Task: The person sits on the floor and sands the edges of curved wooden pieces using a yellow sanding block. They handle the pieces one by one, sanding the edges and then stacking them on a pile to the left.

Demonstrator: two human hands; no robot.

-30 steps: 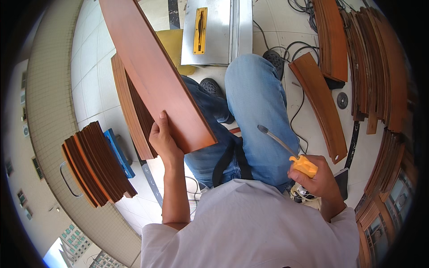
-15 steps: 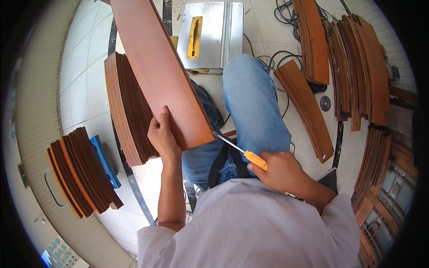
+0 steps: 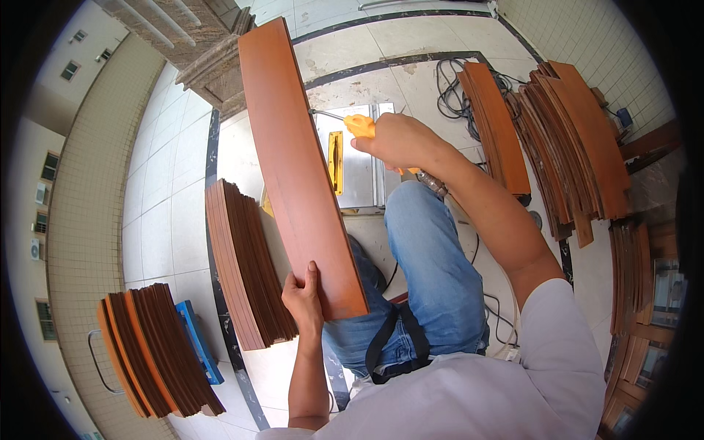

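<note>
A long reddish-brown wooden plank (image 3: 297, 176) slants up and away across my lap. My left hand (image 3: 302, 301) grips its near end by the left edge, thumb on the top face and fingers hidden underneath. In my right hand (image 3: 396, 141) is a screwdriver (image 3: 359, 126) with an orange-yellow handle, my fingers wrapped round it. Its thin metal shaft points left, and the tip meets the plank's right edge toward the far end. Whether the tip enters the edge I cannot tell.
Beyond my knees stands a metal table saw (image 3: 357, 165) with a yellow slot plate, partly behind the plank. Stacked planks (image 3: 246, 264) are at left, with another stack (image 3: 154, 352) beside a blue tool (image 3: 198, 341). More planks (image 3: 579, 139) and black cables (image 3: 455, 92) lie at right.
My right hand with the screwdriver has moved far forward, from the plank's near corner to farther up its right edge. The view has shifted, showing more of the plank's far end.
</note>
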